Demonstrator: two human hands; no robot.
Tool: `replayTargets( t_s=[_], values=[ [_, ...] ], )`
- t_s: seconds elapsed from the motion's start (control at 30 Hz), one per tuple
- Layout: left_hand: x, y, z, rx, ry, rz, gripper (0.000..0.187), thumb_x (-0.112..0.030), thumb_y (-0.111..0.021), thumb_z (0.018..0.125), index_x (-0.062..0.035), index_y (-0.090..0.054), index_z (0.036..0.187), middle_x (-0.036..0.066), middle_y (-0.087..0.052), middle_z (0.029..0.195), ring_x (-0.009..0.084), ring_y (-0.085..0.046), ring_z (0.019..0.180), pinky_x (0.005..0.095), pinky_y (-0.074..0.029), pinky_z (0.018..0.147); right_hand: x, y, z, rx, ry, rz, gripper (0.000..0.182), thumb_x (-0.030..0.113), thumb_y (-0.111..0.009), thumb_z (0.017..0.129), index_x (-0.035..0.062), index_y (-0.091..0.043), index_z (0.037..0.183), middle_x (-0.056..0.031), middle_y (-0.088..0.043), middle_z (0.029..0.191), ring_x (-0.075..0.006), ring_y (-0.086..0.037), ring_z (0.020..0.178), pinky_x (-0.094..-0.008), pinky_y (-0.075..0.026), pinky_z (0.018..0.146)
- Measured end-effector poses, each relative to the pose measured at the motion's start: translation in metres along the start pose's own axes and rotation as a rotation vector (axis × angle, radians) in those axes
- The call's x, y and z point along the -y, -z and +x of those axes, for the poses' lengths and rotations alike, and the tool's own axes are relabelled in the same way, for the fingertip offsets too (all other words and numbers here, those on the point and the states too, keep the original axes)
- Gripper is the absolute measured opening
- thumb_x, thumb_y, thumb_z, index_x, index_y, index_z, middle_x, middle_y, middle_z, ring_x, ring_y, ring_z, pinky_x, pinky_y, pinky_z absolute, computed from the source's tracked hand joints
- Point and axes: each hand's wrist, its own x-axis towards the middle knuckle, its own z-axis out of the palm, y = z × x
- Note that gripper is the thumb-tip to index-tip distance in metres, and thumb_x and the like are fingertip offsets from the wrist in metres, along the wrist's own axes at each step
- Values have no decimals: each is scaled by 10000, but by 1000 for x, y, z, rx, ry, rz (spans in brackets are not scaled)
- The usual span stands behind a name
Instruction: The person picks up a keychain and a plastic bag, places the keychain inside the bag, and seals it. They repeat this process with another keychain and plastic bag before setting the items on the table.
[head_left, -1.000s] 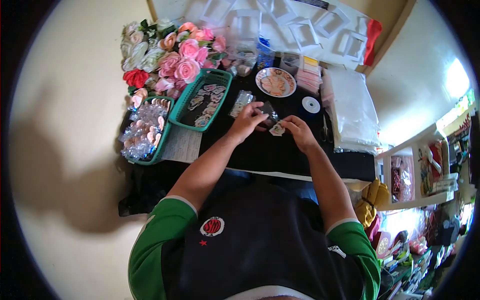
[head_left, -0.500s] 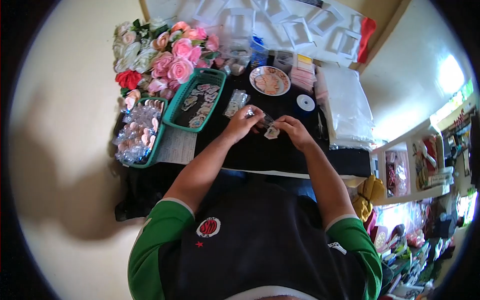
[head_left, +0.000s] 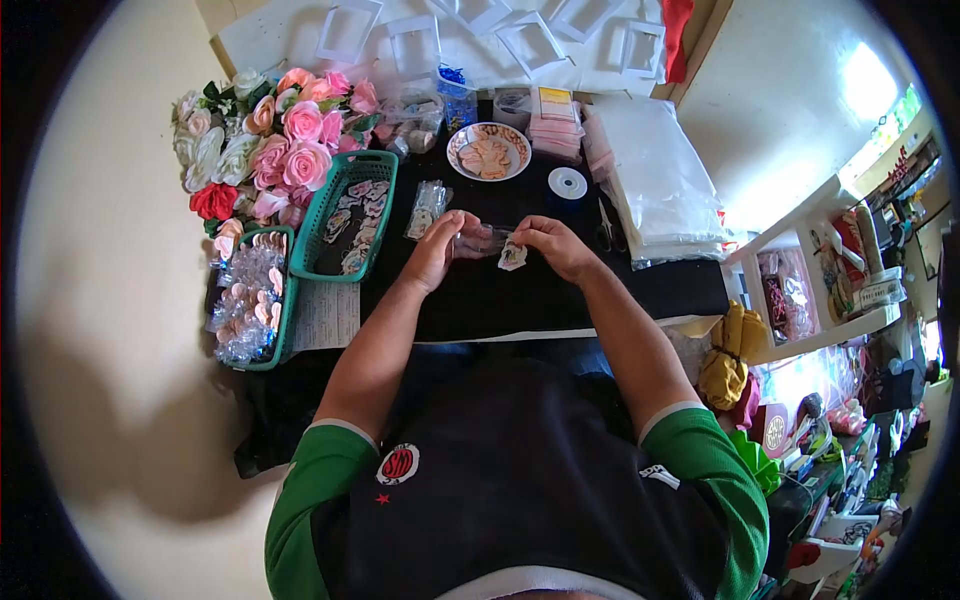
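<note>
Above the black tabletop, my left hand holds a small clear plastic bag, its fingers stretched behind the film and its thumb in front. My right hand pinches a small white die-cut tag with a coloured print, close to the bag's right end. Whether the tag touches the bag, I cannot make out. Just beyond my left hand lie several packed clear bags. Similar printed tags rest in the green basket to the left.
A second basket holds wrapped items at far left, below artificial roses. Behind my hands are a patterned plate of peach-coloured pieces and a ribbon spool. Scissors and plastic sheets lie to the right.
The camera view has shifted, moving the table things leftward. My left hand's fingers have straightened from a pinch behind the bag. The tag remains in my right hand.
</note>
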Motion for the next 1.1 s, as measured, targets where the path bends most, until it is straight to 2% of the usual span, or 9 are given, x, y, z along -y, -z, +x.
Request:
replayTargets(
  t_s=[0.03,0.1,0.13,0.27,0.43,0.6,0.77,0.97,1.1],
  values=[
    [-2,-1,0,3,6,1,404,-414,-567,936,-68,-546,1144,93,-660,1026,199,-655,968,334,-524,833,3,-1,-1,-5,-1,5,191,221,-642,897,55,-657,990,-49,-643,940,-145,-575,881,-299,-443,863],
    [-7,-4,0,24,19,155,339,-332,-572,953,-51,-549,1142,95,-652,1007,188,-651,931,331,-530,818,10,-4,-3,90,-38,-328,187,226,-636,898,50,-664,956,-48,-645,906,-145,-579,853,-310,-456,840],
    [-10,-4,2,14,85,227,325,-271,-618,935,-45,-560,1162,80,-647,1009,160,-641,912,299,-530,809,12,-6,-4,86,-42,-321,187,226,-636,898,50,-664,956,-48,-645,906,-145,-579,853,-310,-456,840],
    [-8,-5,8,97,156,521,356,-114,-665,895,-50,-574,1233,60,-640,1048,142,-625,955,294,-508,871,8,-6,-4,-9,13,-302,152,168,-602,928,22,-647,935,-31,-648,883,-102,-577,820,-247,-456,788],
    [-8,-12,5,74,131,579,326,-134,-659,899,-52,-597,1207,63,-647,1040,130,-628,927,283,-509,844,-5,-7,0,-117,93,-64,150,181,-584,955,39,-632,966,-35,-652,909,-104,-586,814,-245,-466,778],
    [-4,-11,3,11,62,639,235,-154,-665,895,-51,-630,1103,51,-651,972,110,-623,872,246,-504,775,3,-12,-2,-356,56,132,168,216,-571,979,54,-596,1013,-47,-640,890,-109,-586,742,-254,-487,665],
    [3,-6,4,28,36,696,173,-196,-698,882,-65,-635,977,-6,-612,831,73,-580,743,234,-488,689,-4,-12,0,-369,83,33,215,247,-531,1007,40,-574,1047,-66,-637,899,-122,-600,732,-260,-499,626],
    [7,-1,3,-11,23,505,189,-205,-702,883,-51,-655,981,0,-629,855,81,-589,767,228,-483,713,-2,-16,1,-396,47,-79,250,261,-496,1026,29,-546,1106,-91,-639,923,-120,-607,705,-249,-504,600],
    [7,2,2,-73,-27,541,211,-217,-696,885,-45,-680,1006,17,-658,898,90,-605,810,241,-485,767,-2,-17,0,-399,43,-131,248,267,-487,1029,44,-549,1118,-98,-645,929,-119,-606,700,-243,-495,590]
  ],
)
